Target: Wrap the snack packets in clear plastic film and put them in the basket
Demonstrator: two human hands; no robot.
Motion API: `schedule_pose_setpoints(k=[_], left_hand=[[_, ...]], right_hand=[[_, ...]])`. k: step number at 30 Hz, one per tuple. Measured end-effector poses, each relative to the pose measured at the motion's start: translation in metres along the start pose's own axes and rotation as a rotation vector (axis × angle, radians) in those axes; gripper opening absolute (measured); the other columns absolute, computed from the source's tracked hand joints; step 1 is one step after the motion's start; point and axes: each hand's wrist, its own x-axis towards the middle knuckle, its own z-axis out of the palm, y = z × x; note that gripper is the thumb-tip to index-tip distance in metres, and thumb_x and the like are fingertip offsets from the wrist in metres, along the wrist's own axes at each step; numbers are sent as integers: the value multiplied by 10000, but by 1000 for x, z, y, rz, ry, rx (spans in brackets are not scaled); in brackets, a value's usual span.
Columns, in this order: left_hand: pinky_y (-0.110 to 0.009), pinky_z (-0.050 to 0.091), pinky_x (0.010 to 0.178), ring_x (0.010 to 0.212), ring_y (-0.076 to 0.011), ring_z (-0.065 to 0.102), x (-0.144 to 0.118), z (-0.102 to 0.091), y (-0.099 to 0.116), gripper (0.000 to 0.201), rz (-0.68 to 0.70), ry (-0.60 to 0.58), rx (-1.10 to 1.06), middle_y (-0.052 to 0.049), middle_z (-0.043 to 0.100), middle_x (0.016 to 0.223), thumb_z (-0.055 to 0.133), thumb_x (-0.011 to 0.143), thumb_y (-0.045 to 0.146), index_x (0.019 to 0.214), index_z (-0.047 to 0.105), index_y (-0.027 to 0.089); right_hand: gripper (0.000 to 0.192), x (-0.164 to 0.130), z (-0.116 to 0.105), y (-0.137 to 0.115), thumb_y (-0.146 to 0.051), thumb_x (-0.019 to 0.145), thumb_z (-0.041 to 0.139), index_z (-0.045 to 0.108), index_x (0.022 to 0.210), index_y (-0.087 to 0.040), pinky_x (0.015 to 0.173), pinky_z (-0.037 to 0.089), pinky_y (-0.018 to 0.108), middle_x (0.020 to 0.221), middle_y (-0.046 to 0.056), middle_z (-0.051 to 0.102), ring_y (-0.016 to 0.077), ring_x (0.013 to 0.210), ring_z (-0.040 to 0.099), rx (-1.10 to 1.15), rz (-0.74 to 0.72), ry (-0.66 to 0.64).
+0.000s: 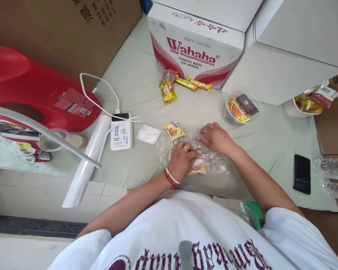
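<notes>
Clear plastic bag [214, 161] lies crumpled on the pale green cloth [141, 78], snack packets inside. Left hand [182, 159] rests on it with fingers curled, apparently pinching the film, though the grip is hidden. Right hand [217, 138] lies flat and open on the bag's far edge. Yellow biscuit packet [174, 130] sits just beside both hands.

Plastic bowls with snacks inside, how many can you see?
2. One clear bowl sits past the right hand, near the Wahaha box. The other bowl is farther right, by the white box. More may be hidden.
</notes>
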Motion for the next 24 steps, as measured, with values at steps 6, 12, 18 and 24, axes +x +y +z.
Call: schedule_pose_setpoints(k=[6,12,18,24], left_hand=[[-581,316,1150,1403,-390,424,-7,3,3,530,-99,270,113,-164,606,1351,760,856,475,1323,677,239],[-650,75,1243,1550,-431,272,-14,5,6,864,-23,377,227,-227,483,1557,730,857,559,1565,407,184],[-543,290,1117,1133,-311,631,-28,6,0,325,95,357,268,-102,729,956,661,943,456,1148,690,205],[-377,389,939,940,-176,640,-53,-2,-27,136,547,284,275,-10,689,788,580,968,105,944,655,216]], right_hand=[[82,23,15,-11,-212,923,659,714,964,-167,877,387,335,1016,105,661,247,1011,538,64,-195,-165],[177,-32,4,-19,-226,1024,491,663,995,-194,622,299,267,1116,61,646,139,762,533,-3,-290,-99],[269,-88,37,-28,-182,1045,419,669,1136,-219,634,357,271,1036,66,674,174,802,572,-96,-334,8],[471,-111,75,-31,-320,1037,538,503,1498,-226,826,544,328,1155,118,613,210,978,598,210,-327,134]])
